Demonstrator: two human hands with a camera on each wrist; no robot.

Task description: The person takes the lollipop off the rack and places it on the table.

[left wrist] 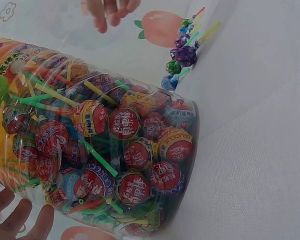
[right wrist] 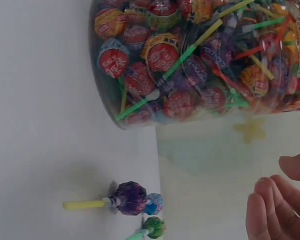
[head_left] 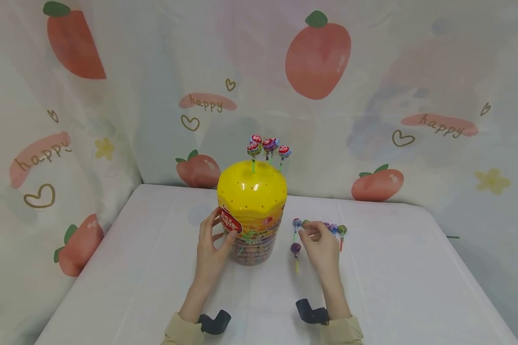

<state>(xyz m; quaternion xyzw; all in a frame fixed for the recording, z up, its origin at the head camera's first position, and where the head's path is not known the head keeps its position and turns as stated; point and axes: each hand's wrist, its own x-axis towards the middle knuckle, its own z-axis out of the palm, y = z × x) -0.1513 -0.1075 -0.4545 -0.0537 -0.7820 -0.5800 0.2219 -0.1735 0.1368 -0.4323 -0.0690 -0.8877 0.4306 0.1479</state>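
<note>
A clear plastic jar [head_left: 253, 250] full of wrapped lollipops stands on the table under a yellow domed lid [head_left: 251, 188] dotted with small holes. Several lollipops [head_left: 253, 149] stand stick-down at the back of the lid. My left hand [head_left: 211, 254] holds the jar's left side, thumb toward the front and fingers round the side. To the jar's right, my right hand [head_left: 323, 247] hovers by some loose lollipops [head_left: 343, 230], partly hiding them. In the right wrist view its thumb is apart from the fingertips [right wrist: 262, 187], with nothing between. A purple lollipop [head_left: 295, 248] lies nearest me.
White cloth covers the table [head_left: 397, 282]. Behind it hangs a fruit-printed curtain [head_left: 259, 57]. A black angled piece [head_left: 216, 322] is on the left wrist and a similar black piece [head_left: 311, 312] on the right.
</note>
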